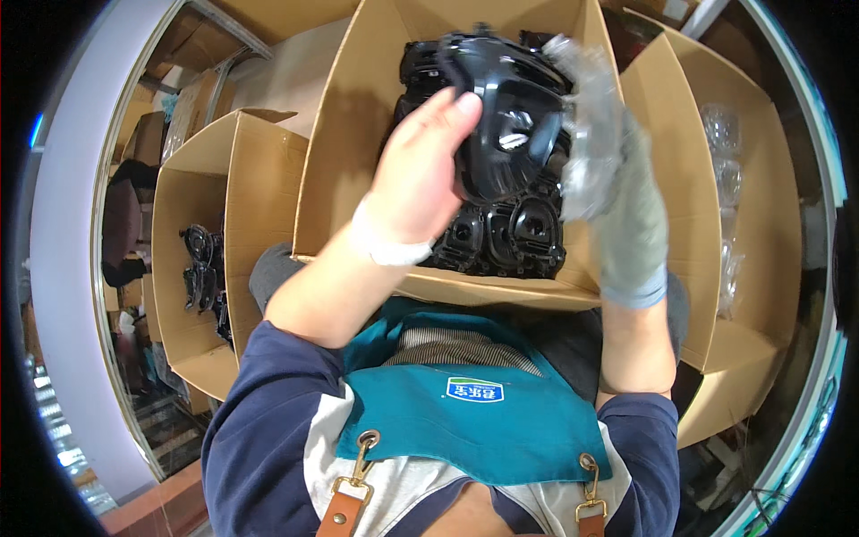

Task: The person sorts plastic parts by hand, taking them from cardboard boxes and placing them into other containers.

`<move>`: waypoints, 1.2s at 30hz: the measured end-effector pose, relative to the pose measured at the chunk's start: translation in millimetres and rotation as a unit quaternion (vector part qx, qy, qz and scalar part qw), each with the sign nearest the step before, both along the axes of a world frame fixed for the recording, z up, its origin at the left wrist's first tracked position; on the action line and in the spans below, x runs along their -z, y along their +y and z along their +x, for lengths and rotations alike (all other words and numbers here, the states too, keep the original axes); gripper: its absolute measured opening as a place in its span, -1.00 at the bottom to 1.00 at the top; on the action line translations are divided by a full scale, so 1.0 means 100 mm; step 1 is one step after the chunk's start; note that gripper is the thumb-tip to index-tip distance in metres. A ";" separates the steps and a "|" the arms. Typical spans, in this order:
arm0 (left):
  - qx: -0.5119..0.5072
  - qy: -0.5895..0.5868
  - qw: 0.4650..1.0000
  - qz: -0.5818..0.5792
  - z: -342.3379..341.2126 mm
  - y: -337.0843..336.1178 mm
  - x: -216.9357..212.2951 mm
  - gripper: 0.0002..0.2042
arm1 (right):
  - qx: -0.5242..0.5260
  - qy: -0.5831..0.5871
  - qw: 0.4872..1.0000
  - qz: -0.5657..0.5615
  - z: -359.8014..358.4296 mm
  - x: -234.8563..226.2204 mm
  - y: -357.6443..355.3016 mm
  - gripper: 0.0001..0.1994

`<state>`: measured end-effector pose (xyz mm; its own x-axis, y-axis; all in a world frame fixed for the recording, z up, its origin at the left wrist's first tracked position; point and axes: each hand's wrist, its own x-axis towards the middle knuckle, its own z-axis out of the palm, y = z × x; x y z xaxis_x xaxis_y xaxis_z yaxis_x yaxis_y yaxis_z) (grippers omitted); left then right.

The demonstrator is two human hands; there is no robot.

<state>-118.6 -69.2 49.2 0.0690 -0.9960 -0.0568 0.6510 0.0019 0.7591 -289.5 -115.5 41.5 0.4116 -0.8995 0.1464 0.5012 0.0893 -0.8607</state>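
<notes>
My left hand (419,174), bare with a white band at the wrist, grips the left edge of a glossy black molded plastic housing (506,161). My right hand (631,210), in a grey-green glove, is closed on a clear plastic cover (591,134), blurred by motion. The cover is at the housing's right side; whether the two touch I cannot tell. Both pieces are above a large open cardboard box (344,143), where several similar black housings (528,237) lie packed together. The gloved fingertips are mostly behind the clear cover.
At the left stands a smaller cardboard box (192,340) with several black parts (203,268) in it. Another cardboard box (761,215) at the right contains several clear plastic covers (727,183). The big box's front edge is close to my lap.
</notes>
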 end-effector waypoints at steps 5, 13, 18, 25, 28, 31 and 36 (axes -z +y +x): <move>-0.081 -0.120 0.976 -0.162 -0.25 0.48 0.07 -0.49 | 0.051 0.103 0.981 -0.156 0.41 0.11 0.39 0.00; -0.004 -0.201 0.962 -0.187 0.48 0.67 0.36 -0.14 | 0.019 0.149 0.948 -0.282 0.86 0.37 0.77 -0.10; -0.019 0.016 0.994 -0.109 0.64 0.57 0.60 -0.20 | 0.002 0.208 0.935 -0.286 1.14 0.45 0.63 -0.04; -0.106 -0.071 0.982 -0.141 0.83 0.44 0.72 -0.24 | 0.001 0.162 0.953 -0.254 1.37 0.43 0.68 -0.09; -0.131 -0.065 0.978 -0.147 0.79 0.50 0.62 -0.30 | -0.011 0.126 0.966 -0.227 1.47 0.41 0.72 -0.09; -0.163 -0.023 0.975 -0.149 0.81 0.52 0.63 -0.36 | -0.022 0.164 0.959 -0.232 1.48 0.35 0.68 -0.10; -0.205 -0.099 0.965 -0.128 0.90 0.55 0.55 -0.39 | -0.056 0.128 0.975 -0.174 1.50 0.23 0.70 -0.05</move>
